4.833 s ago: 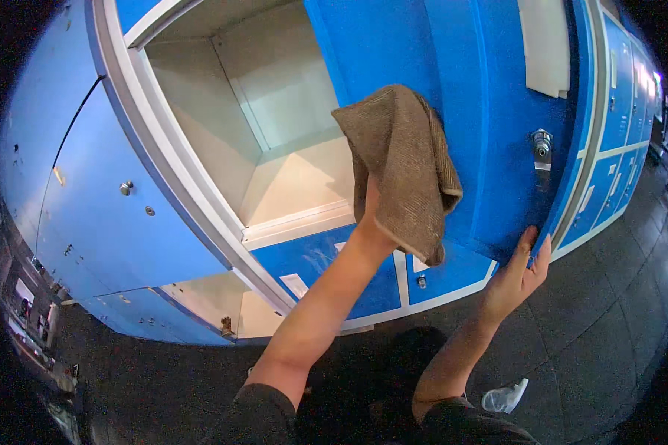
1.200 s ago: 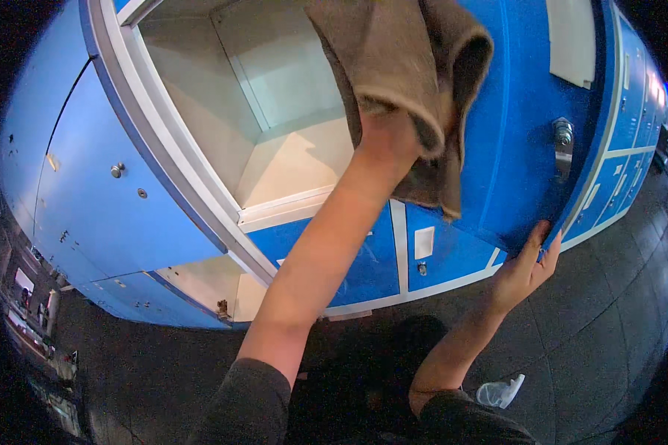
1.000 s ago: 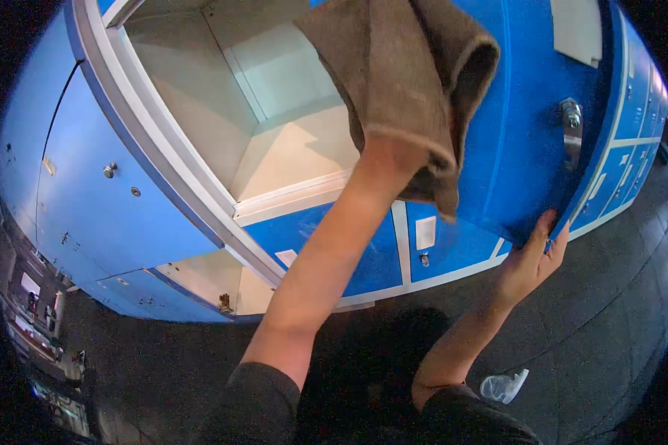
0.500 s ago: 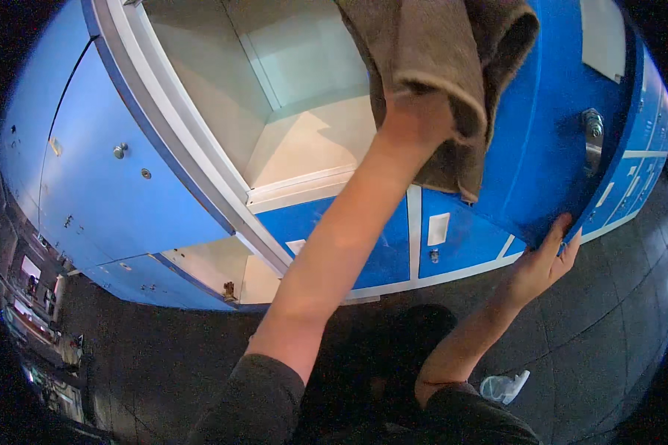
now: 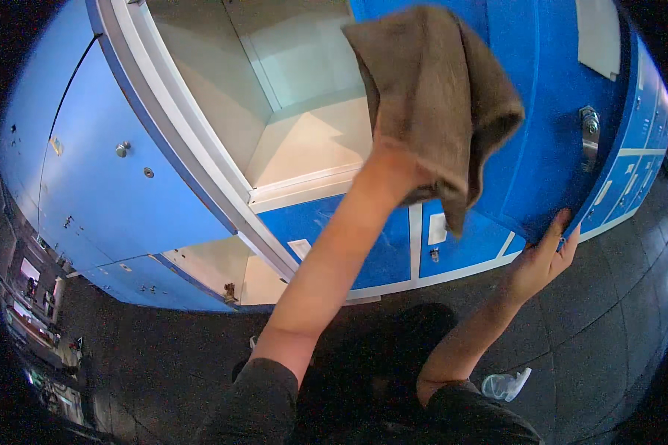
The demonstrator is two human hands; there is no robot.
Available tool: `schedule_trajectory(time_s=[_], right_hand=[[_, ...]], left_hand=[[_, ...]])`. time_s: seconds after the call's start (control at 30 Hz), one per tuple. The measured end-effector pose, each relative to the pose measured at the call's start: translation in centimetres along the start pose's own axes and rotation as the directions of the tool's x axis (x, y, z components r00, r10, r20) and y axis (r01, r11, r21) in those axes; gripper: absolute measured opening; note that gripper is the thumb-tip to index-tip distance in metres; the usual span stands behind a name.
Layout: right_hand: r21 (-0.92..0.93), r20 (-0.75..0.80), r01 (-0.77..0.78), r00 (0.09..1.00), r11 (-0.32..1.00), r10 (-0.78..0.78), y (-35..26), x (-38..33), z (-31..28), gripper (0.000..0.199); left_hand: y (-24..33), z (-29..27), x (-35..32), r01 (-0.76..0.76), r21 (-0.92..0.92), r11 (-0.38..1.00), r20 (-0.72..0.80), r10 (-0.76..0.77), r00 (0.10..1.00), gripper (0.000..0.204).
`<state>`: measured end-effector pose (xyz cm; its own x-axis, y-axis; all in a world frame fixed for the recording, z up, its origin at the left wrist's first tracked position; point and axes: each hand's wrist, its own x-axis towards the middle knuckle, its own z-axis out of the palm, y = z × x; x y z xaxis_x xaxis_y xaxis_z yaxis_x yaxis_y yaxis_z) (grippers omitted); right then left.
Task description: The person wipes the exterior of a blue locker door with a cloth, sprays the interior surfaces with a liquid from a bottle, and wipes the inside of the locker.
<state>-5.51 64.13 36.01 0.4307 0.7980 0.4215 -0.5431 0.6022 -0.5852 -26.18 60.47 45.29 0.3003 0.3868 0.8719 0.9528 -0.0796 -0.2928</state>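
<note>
My left hand (image 5: 402, 162) reaches up, with a brown cloth (image 5: 441, 93) draped over it that hides the fingers. Hand and cloth are in front of the swung-out blue locker door (image 5: 538, 141); whether the cloth touches it cannot be made out. A metal lock with a latch (image 5: 590, 137) sits on that door's face. Low on the right, my right hand (image 5: 545, 259) grips the door's bottom corner, fingers bent around the edge. Left of the cloth, the locker compartment (image 5: 312, 137) stands open, showing its pale floor and walls.
More blue locker doors (image 5: 148, 170) with small knobs curve away on the left. A lower compartment (image 5: 256, 280) stands open too. A clear plastic bottle with a white part (image 5: 505, 386) lies on the dark tiled floor (image 5: 586, 356), right of my right forearm.
My left hand and the cloth have come down and slightly left, and the cloth's folds have shifted. The right hand stays on the door corner.
</note>
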Motion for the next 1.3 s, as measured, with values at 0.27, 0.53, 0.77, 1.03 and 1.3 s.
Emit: schedule_trajectory(time_s=[0.27,0.53,0.77,1.03,1.3], right_hand=[[0.023,0.048,-0.026,0.999,0.999,0.025,0.4,0.3,-0.7,0.040],[0.027,0.096,0.013,0.995,1.000,-0.016,-0.2,0.3,-0.2,0.036],[-0.017,0.027,0.031,0.999,0.999,-0.031,-0.1,0.2,0.0,0.034],[0.033,0.088,-0.028,0.996,0.999,0.025,0.8,0.5,-1.2,0.037],[0.018,0.046,-0.021,0.999,1.000,0.020,0.7,0.4,-0.6,0.038]], left_hand=[[1.6,0.2,0.5,0.084,-0.032,0.996,-0.019,-0.084,0.996,0.061],[4.1,1.9,-5.7,0.339,-0.403,0.850,0.447,-0.141,0.883,0.080],[0.8,-0.9,-0.7,0.033,-0.088,0.996,0.086,-0.025,0.996,0.078],[4.4,1.3,-4.3,0.169,-0.222,0.960,0.220,-0.120,0.968,0.076],[2.4,-2.3,-0.4,0.083,-0.292,0.953,0.013,-0.083,0.996,0.067]])
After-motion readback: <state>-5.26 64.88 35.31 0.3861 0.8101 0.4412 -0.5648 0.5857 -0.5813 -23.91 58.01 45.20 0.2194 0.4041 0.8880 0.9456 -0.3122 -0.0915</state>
